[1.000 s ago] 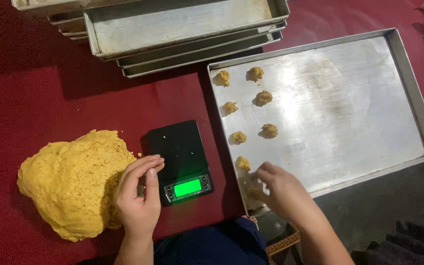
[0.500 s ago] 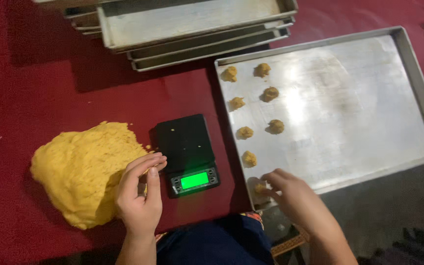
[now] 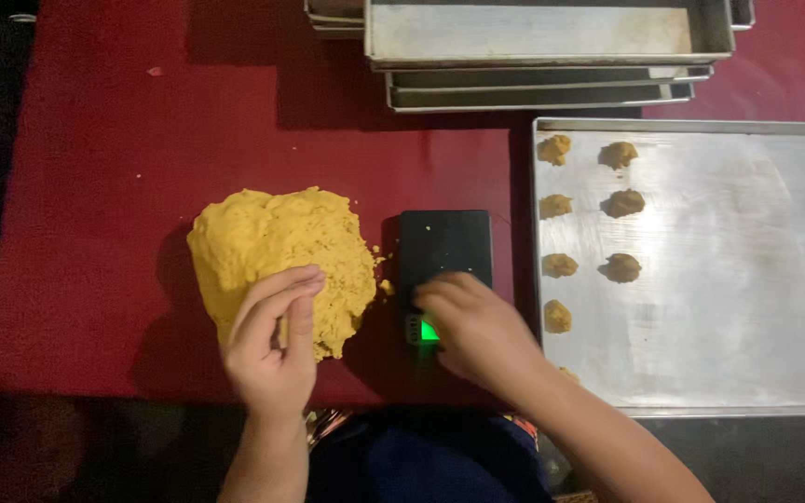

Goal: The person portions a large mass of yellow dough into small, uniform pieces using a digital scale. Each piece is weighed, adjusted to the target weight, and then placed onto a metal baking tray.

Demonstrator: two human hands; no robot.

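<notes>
Fingers hide scale display — dough beside.

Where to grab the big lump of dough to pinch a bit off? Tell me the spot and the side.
Take the dough at its ragged near right edge, coming from the near side, where the left hand already rests. That edge looks thin and crumbly, so a pinch should tear off easily there. The right hand is over the scale.

Scale wedged btwn dough & tray
</notes>
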